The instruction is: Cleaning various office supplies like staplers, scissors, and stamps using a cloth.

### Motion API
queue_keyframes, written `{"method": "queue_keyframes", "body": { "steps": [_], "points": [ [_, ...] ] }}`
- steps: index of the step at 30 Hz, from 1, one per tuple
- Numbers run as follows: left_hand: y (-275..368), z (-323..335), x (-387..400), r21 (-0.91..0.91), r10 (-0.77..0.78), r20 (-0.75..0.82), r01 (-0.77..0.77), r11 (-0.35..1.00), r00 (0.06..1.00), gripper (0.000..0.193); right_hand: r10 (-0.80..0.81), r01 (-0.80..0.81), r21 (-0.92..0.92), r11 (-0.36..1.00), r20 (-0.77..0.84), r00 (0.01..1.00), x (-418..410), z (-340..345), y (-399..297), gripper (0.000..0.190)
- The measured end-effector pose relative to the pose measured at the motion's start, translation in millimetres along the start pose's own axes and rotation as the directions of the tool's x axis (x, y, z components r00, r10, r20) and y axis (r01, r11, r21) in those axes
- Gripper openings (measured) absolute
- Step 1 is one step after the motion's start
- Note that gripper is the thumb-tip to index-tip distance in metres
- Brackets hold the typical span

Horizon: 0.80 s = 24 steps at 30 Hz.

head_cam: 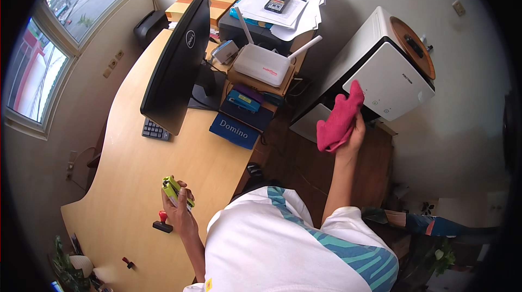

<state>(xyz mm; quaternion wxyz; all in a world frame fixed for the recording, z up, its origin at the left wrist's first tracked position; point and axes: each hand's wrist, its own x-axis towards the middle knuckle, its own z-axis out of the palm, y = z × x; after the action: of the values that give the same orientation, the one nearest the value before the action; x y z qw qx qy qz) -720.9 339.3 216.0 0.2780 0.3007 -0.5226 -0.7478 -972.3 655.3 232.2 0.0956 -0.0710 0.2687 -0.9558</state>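
My left hand (181, 212) grips a lime-green stapler (171, 187) above the wooden desk (200, 161). Just beside that hand, a rubber stamp with a red handle (163, 222) rests on the desktop. Out to the right, past the desk's edge, my right hand (355, 135) holds a crumpled dark-pink cloth (339, 120). The cloth is in front of a white Polytron appliance (391, 76) and hides part of its front. Some fingers of the right hand are hidden behind the cloth.
A Dell monitor (175, 63) stands over a keyboard (155, 129). Behind it are a white router (263, 65), a blue stapler (243, 100), a blue box (233, 130) and a printer (253, 29) under papers. A smaller stamp (128, 262) and a potted plant (67, 265) are lower left.
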Motion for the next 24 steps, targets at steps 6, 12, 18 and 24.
{"method": "queue_keyframes", "body": {
  "steps": [6,12,18,24],
  "points": [
    [1,2,2,0.007,-0.006,0.031,0.006,1.0,1.0,0.037,0.015,-0.174,-0.328,0.928,-0.433,0.901,4,-25,6,0.037],
    [-2,1,2,0.039,-0.053,0.076,0.051,0.998,0.996,0.035,0.076,-0.151,-0.223,0.963,-0.314,0.946,-11,-14,10,0.039],
    [-3,-3,2,0.081,-0.069,0.15,0.057,0.995,0.986,0.037,0.131,-0.18,-0.175,0.968,-0.263,0.956,-15,16,21,0.039],
    [-3,-13,0,-0.047,-0.112,0.137,0.119,0.992,0.984,0.036,0.094,-0.119,-0.134,0.984,-0.177,0.98,-26,40,28,0.041]
  ]
}}
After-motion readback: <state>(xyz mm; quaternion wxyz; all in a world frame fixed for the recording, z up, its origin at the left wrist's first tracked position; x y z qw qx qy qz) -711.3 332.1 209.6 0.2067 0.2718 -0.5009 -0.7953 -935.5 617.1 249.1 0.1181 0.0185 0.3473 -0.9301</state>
